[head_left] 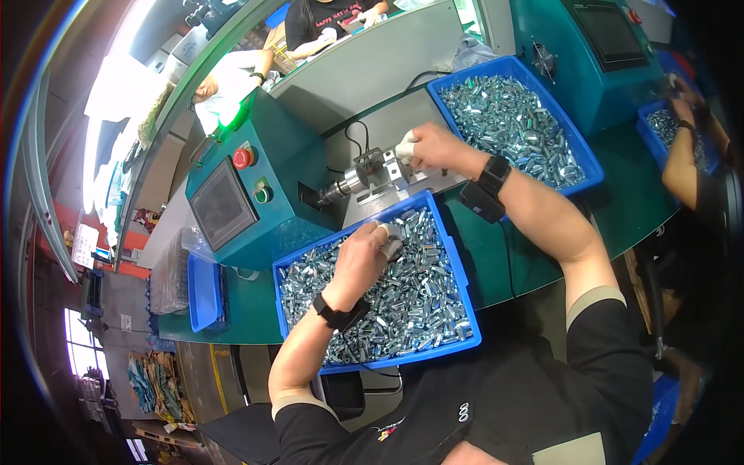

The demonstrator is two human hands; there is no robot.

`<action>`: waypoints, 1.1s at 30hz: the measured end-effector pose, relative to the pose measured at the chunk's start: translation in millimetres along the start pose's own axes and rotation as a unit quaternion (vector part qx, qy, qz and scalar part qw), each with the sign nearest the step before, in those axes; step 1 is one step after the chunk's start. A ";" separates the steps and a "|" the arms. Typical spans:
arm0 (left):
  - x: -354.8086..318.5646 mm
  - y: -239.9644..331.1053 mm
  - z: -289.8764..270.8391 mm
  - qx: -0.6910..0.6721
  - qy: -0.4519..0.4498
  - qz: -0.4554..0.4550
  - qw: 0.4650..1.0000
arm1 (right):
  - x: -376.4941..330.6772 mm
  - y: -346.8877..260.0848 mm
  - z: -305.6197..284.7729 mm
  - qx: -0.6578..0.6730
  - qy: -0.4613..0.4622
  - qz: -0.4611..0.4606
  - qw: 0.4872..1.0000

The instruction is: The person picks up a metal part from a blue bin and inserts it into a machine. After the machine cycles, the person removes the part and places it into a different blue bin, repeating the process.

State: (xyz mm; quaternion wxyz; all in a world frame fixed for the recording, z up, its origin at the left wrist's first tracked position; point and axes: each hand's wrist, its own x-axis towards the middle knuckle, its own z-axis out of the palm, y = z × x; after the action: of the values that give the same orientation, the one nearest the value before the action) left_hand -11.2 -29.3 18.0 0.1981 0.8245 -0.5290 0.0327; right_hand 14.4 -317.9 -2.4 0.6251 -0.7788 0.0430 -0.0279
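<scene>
L hand [363, 256] is down in the near tray [457, 271], fingers bent in over metal pcs [411, 318]; grip looks pinched, can't tell if a pc is in it. R hand [435, 147] is up at the clamp block [394, 170] beside the spindle [346, 186], thumb & fingers drawn together; can't tell if that grip has a pc. Loose pcs fill the near tray; more in the far tray [590, 172], beyond R forearm.

Main risk: R fingertips v. near the spindle end. If it turns or feeds w/ them there, pinch or snag likely; can't tell if it's running. White finger covers [391, 232] could catch too. Also: a pc could seat crooked, b/c parts are small, slick & hidden by fingers. L could lift two or drop one, since pcs lie jumbled. Near tray seems to jut past the table [535, 256] edge, so a lean might tip it. Cord [509, 260] below R wrist might snag. Red button [244, 158] on green machine [271, 170] is away from both hands, so poss. slow to reach.
</scene>
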 end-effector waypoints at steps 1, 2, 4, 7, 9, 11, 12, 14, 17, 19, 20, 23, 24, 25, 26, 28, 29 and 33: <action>-6.2 0.3 -3.4 -0.022 -0.002 -0.033 0.999 | -0.4 -1.9 -2.7 -0.022 0.015 0.006 1.000; -9.9 0.0 -6.4 -0.045 -0.003 -0.065 0.997 | -0.5 -3.5 0.6 -0.024 0.016 0.003 1.000; -16.2 -1.9 -12.2 -0.046 0.010 -0.066 0.997 | 0.4 -5.9 21.2 -0.143 0.098 -0.081 0.982; -26.0 -1.2 -20.4 -0.049 0.028 -0.071 0.996 | 0.0 -20.9 38.8 -0.278 0.133 -0.134 0.942; -23.2 -0.3 -25.8 -0.038 0.039 -0.070 0.996 | 2.1 -31.6 42.1 -0.433 0.123 -0.153 0.880; -18.4 0.1 -28.2 -0.031 0.044 -0.066 0.996 | 3.3 -40.6 45.5 -0.448 0.120 -0.159 0.871; -15.1 -0.8 -27.8 -0.054 0.056 -0.067 0.995 | 3.4 -44.4 46.2 -0.463 0.114 -0.164 0.863; -11.7 -3.3 -26.9 -0.099 0.079 -0.072 0.989 | 2.9 -50.5 49.1 -0.477 0.108 -0.169 0.856; -2.1 -8.9 -22.6 -0.111 0.083 -0.073 0.988 | 0.0 -56.0 45.3 -0.451 0.155 -0.180 0.860; 7.9 -13.5 -21.2 -0.117 0.085 -0.072 0.987 | -4.3 -47.8 29.6 -0.459 0.156 -0.178 0.856; 13.1 -15.7 -20.0 -0.114 0.093 -0.060 0.987 | -9.2 -39.4 18.2 -0.467 0.154 -0.176 0.853; 30.0 -18.9 -22.0 -0.106 0.117 -0.044 0.986 | -40.5 -38.1 -17.0 -0.501 0.141 -0.087 0.849; 38.5 -18.4 -24.0 -0.073 0.124 -0.030 0.989 | -48.2 -26.9 -32.8 -0.516 0.184 -0.094 0.831; 51.9 -13.6 -24.9 -0.042 0.129 -0.012 0.991 | -59.3 -16.7 -51.4 -0.530 0.231 -0.097 0.810; 61.8 -13.3 -25.1 -0.010 0.133 0.004 0.991 | -66.7 -13.1 -58.8 -0.532 0.230 -0.095 0.809; 80.7 -22.7 -20.7 0.017 0.127 0.004 0.992 | -81.3 -8.6 -70.7 -0.513 0.265 -0.095 0.811; 89.4 -28.6 -18.1 0.047 0.122 0.004 0.991 | -85.9 -7.7 -72.2 -0.503 0.283 -0.096 0.811; 115.3 -38.9 -7.0 0.096 0.107 0.018 0.989 | -95.8 4.7 -55.9 -0.447 0.232 -0.132 0.854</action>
State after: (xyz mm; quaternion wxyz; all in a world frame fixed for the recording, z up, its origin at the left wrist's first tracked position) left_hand 74.8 -111.8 43.4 0.1729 0.8215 -0.5144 0.1750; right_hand -86.5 -363.5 6.2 0.1722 -0.9435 0.0914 -0.2681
